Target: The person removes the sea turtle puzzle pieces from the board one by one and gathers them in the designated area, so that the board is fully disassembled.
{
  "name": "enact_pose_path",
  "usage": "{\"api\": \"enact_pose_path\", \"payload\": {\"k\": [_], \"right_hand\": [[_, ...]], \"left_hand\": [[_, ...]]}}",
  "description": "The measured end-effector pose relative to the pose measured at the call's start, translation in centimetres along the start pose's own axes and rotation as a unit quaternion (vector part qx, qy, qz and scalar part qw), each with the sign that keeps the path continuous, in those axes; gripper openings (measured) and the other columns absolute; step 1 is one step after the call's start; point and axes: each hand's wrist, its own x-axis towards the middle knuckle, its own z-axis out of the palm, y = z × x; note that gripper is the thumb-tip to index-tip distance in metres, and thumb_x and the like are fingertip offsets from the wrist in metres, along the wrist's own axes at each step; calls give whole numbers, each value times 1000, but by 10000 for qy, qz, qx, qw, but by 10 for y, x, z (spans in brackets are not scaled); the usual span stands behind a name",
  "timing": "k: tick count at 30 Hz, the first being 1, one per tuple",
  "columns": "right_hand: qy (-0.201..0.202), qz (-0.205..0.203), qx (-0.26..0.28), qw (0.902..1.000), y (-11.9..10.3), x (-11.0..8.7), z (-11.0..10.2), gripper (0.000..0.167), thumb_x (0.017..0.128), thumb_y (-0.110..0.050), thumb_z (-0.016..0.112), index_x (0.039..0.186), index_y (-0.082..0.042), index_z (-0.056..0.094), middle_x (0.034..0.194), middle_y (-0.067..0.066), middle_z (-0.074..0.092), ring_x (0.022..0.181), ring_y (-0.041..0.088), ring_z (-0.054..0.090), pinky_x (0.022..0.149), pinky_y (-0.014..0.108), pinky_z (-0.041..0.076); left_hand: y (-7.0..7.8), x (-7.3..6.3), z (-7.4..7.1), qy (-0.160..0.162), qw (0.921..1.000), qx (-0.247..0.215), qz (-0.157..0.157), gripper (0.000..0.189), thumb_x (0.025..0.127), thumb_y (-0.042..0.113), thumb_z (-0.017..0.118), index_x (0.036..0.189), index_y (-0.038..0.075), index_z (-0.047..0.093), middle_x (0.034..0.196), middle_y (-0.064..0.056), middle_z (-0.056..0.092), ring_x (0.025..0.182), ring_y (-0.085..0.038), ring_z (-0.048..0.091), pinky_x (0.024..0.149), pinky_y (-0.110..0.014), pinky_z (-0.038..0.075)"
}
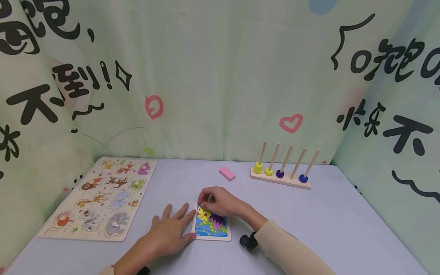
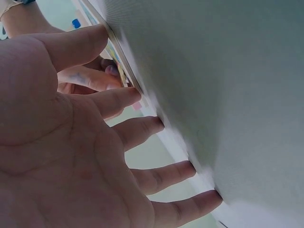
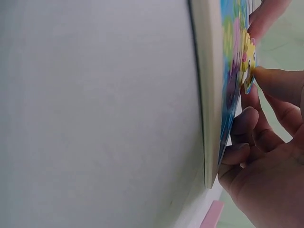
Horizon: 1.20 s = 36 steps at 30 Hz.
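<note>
A small framed jigsaw puzzle [image 1: 213, 239] with a colourful turtle picture lies on the table in front of me. My left hand [image 1: 168, 237] lies flat at its left side with fingers spread. The thumb and index fingertip touch the frame edge, and the other fingertips rest on the table in the left wrist view. My right hand [image 1: 220, 200] is over the puzzle's top part. Between thumb and finger it pinches a yellow puzzle piece [image 3: 250, 61] with a printed face, tilted up from the board. The head view partly hides this piece behind the fingers.
At left lies a large wooden animal puzzle board [image 1: 115, 200]. A pink block [image 1: 227, 173] sits behind the small puzzle. To the back right stands a wooden peg rack [image 1: 280, 180] with yellow and blue beads. Printed curtains [image 1: 220, 84] border the table.
</note>
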Motion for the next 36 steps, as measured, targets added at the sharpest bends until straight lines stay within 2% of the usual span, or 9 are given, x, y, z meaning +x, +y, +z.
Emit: {"api": "enact_pose_path", "payload": {"k": [9,15,20,36], "right_hand": [[-37,167,175,9997,-1,-1,0,17,103,-8,66,116,-9,78,110,5,76,86,13,58,78,19,48],[7,216,287,9994,0,-2,-1,18,103,-10,66,115,-14,79,114,2,78,88,12,61,80,19,51],[30,263,349,9990,1,-2,-2,20,104,-10,65,115,-16,80,114,1,78,88,12,62,80,19,52],[13,180,421,9990,5,-3,-4,16,103,-10,68,112,-8,81,108,5,79,89,10,62,79,16,51]], "left_hand": [[-1,-1,1,26,10000,-46,-5,69,97,50,71,158,25,52,173,-6,38,158,-57,24,114,-86,25],[-1,0,2,61,10000,-10,-3,69,96,50,72,158,25,52,173,-6,39,158,-57,25,114,-86,25],[-1,0,2,62,10000,14,-13,70,96,50,72,158,25,52,172,-6,39,158,-58,25,114,-86,25],[1,-2,0,11,10000,-1,-24,69,97,51,71,158,25,52,173,-7,38,158,-58,24,114,-87,24]]}}
